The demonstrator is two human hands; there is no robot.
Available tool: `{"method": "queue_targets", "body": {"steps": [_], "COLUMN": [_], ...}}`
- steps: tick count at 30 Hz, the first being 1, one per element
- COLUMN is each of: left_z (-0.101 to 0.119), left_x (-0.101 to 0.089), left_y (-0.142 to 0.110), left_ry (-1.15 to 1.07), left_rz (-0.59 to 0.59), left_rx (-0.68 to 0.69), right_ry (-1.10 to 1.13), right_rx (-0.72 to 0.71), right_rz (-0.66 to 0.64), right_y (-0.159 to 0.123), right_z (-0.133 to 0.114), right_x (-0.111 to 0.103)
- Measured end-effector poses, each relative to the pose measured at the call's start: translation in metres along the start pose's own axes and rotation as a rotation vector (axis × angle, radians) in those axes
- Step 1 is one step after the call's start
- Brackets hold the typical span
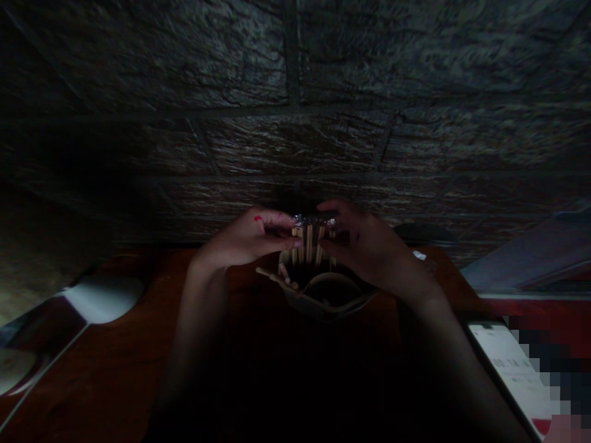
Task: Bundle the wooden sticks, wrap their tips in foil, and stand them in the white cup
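In the dim light, my left hand (258,235) and my right hand (364,237) face each other in front of the wall. Between them is a row of thin wooden sticks (309,245), upright, with a dark, shiny strip (317,218) across their tops. My left fingers and thumb pinch the left end of it, and my right fingers and thumb pinch the right end. Just below, a dark-mouthed container (330,311) with a light rim stands on the table; small light pieces (289,275) stick out at its left edge. The sticks' lower ends reach its opening.
A stone-patterned wall (295,141) rises behind the brown wooden table (115,369). On the left lies a white rounded object (106,298) with a thin cord. A small whitish scrap (419,255) sits beyond my right wrist. At lower right is a lit phone (508,369).
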State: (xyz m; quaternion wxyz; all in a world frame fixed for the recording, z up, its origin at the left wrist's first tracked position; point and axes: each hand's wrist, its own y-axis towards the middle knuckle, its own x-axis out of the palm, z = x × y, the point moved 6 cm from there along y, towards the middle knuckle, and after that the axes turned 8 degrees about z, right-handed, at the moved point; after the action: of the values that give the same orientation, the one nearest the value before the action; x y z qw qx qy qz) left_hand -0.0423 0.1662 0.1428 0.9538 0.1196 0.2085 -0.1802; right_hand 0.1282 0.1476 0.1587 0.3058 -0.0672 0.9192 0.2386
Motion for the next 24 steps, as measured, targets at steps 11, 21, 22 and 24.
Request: {"method": "queue_targets", "body": {"steps": [11, 21, 22, 24], "left_z": [0.008, 0.011, 0.011, 0.01], "left_x": [0.005, 0.009, 0.009, 0.009], "left_y": [0.002, 0.003, 0.004, 0.004], "left_ry": [0.078, 0.047, 0.045, 0.04], "left_rz": [0.066, 0.039, 0.034, 0.03], "left_rx": [0.088, 0.124, 0.125, 0.131], "right_ry": [-0.014, -0.056, -0.06, -0.068], "right_rx": [-0.01, -0.002, -0.002, 0.006], "right_rz": [0.022, 0.04, 0.038, 0.037], "right_y": [0.0, 0.0, 0.001, 0.001], "right_z": [0.0, -0.003, -0.002, -0.001], "right_x": [-0.002, -0.005, -0.004, -0.003]}}
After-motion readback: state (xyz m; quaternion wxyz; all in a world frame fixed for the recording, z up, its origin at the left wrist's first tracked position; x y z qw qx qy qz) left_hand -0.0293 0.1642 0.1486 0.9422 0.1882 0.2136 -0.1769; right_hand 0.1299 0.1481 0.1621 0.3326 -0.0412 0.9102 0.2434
